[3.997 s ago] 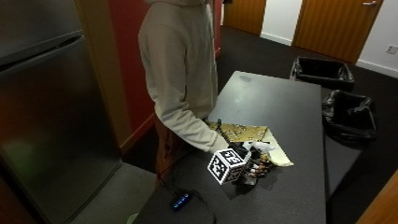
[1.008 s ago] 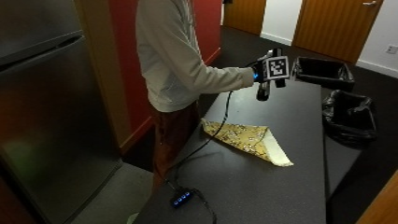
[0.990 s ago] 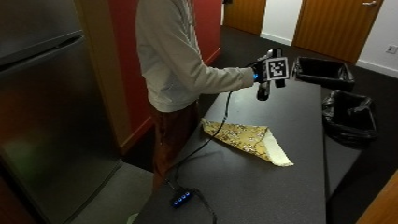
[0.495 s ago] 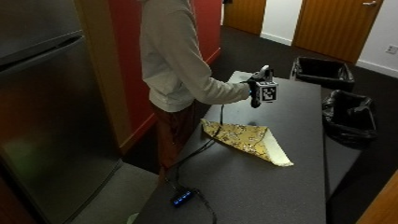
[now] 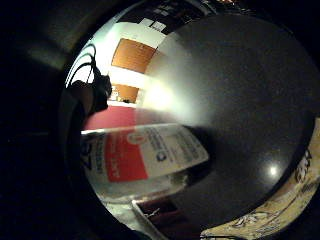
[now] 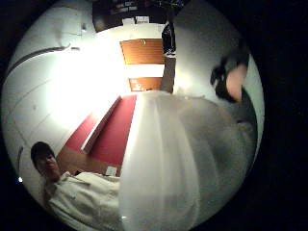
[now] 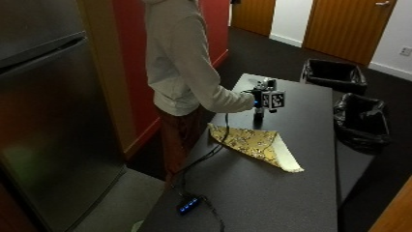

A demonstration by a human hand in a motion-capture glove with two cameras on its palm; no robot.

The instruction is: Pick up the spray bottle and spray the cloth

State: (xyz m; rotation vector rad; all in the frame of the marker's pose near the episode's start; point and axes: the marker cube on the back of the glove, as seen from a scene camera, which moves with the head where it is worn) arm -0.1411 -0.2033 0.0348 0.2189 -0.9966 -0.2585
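- One spray bottle (image 5: 145, 155) to deal with, gripped by the gloved right hand (image 7: 257, 99) low over the dark table (image 7: 302, 193), just beyond the far edge of the cloth (image 7: 254, 142).
- Cannot tell whether standing on the tabletop or hanging just clear of it.
- Fingers (image 6: 234, 79) curled round the body, one tip showing past its rounded side in the thumb-side palm view; body pressed close against the palm in both palm views.
- Translucent plastic with a white and red label: probably light, likely heavier towards the base if part full, though no liquid level made out.
- Smooth and rounded, so apt to slip or twist in a glove; better taken high at the neck, index finger free for the trigger, than low on the label.
- Thin-walled by the look of it, so likely to give a little under a squeeze, but not fragile.
- Nozzle and trigger not seen in any view; facing not to be judged.
- Cloth gold-patterned, folded into a rough triangle, lying flat and limp: soft, likely to shift if brushed, so best sprayed from above without touching.
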